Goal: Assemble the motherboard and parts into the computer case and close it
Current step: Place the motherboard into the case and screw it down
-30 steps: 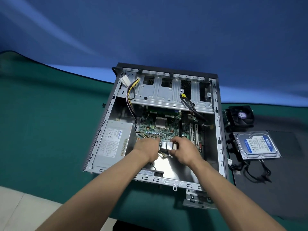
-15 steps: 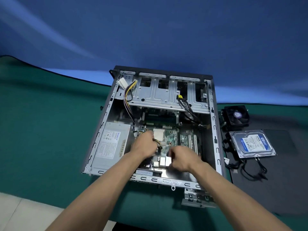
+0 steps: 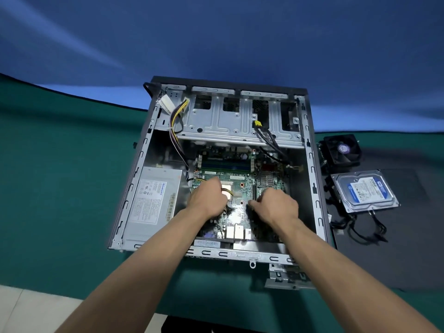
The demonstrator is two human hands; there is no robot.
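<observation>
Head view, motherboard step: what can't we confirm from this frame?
- Head view: each grip on the motherboard; left hand and right hand show only their backs, fingers curled under.
- Board's near-centre area: covered by both hands.
- Whether the board is screwed down: too small to tell.
- Power supply and hard drive label text: too small.
- Metal bracket: partly behind the right forearm.

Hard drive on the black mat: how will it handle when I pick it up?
The hard drive looks rigid and probably dense for its size. Its flat metal casing may be slick. Cables lying beside it could drag along if attached; the connection isn't visible.
</observation>
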